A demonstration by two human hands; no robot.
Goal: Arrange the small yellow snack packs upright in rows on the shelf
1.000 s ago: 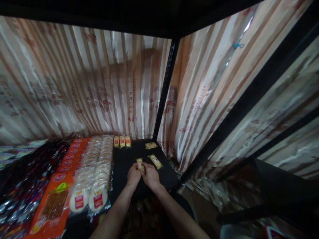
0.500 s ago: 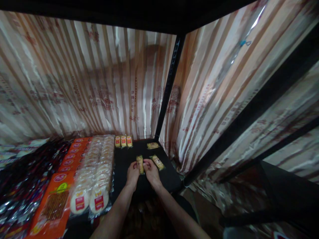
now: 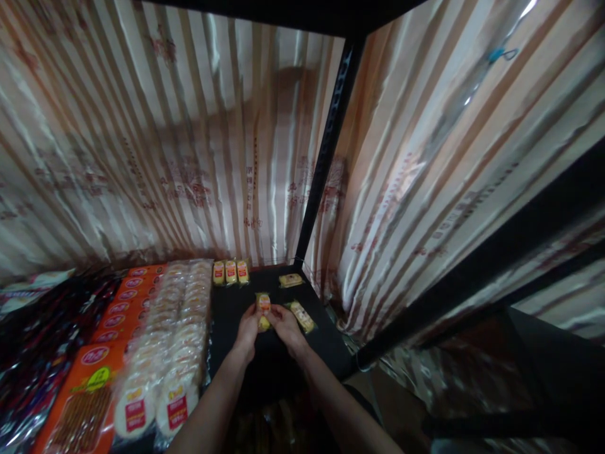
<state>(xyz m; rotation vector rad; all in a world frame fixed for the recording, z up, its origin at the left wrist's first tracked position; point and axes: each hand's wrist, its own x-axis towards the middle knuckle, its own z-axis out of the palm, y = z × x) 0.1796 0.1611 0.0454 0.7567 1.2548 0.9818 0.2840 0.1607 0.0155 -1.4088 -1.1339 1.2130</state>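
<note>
Between my two hands is a small yellow snack pack [image 3: 263, 304], its red and white label facing me. The fingers of my left hand [image 3: 247, 329] close on its left side, and my right hand [image 3: 285, 328] grips the right side. A second yellow pack [image 3: 302, 317] lies just right of my right hand on the black shelf [image 3: 274, 366]. Farther back, another yellow pack [image 3: 290, 280] lies crosswise near the corner. Three similar packs [image 3: 230, 272] are lined up side by side at the rear, labels showing.
To the left run rows of clear-wrapped round white crackers [image 3: 176, 403], orange bags [image 3: 75, 403] of stick snacks and dark shiny packets [image 3: 42, 340]. A black metal post [image 3: 326, 151] rises at the rear corner. Striped curtain-like sheeting [image 3: 212, 157] hangs behind and at right.
The pack in my hands has been turned, so its red label now faces me. My view has shifted slightly; the other packs keep their places on the shelf.
</note>
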